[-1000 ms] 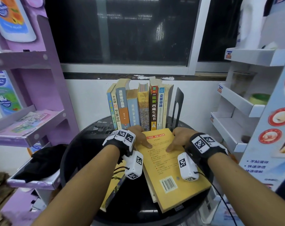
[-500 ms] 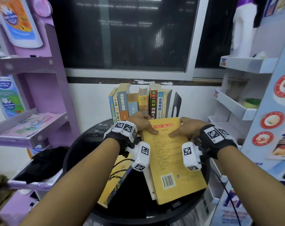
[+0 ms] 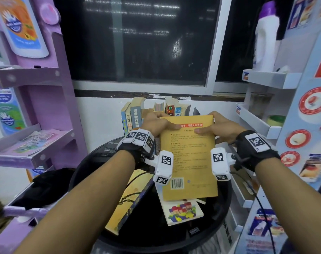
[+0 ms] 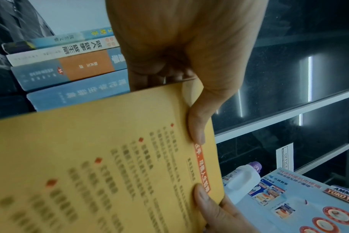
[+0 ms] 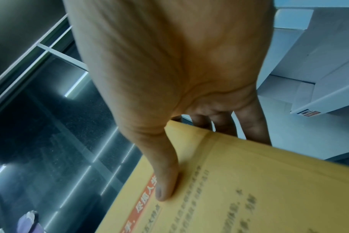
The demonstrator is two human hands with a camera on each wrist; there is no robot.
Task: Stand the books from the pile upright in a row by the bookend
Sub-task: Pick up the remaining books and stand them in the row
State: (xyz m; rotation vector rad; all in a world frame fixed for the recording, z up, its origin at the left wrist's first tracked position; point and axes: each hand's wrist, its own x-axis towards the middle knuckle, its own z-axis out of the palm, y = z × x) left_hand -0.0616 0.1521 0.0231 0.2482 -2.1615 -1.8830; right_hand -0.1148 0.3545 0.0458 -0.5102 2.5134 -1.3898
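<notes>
A yellow book [image 3: 188, 156] is lifted and tilted up, back cover towards me, above the round black table [image 3: 90, 171]. My left hand [image 3: 156, 123] grips its top left corner, thumb on the cover [image 4: 197, 126]. My right hand [image 3: 220, 127] grips the top right corner, thumb pressed on the cover [image 5: 167, 178]. Behind stands a row of upright books [image 3: 134, 116], with the black bookend [image 3: 196, 111] at its right end, mostly hidden by the yellow book. On the table lie a book with a colourful picture cover [image 3: 183, 211] and a yellow-and-dark book [image 3: 126, 202].
A purple shelf unit [image 3: 36, 140] stands at the left and a white shelf rack [image 3: 257, 114] at the right, both close to the table. A white bottle with a purple cap [image 3: 266, 37] stands on the rack's top shelf. A dark window is behind.
Both hands have raised the yellow book off the pile and tipped it up towards the row. The colourful book beneath it has come into view.
</notes>
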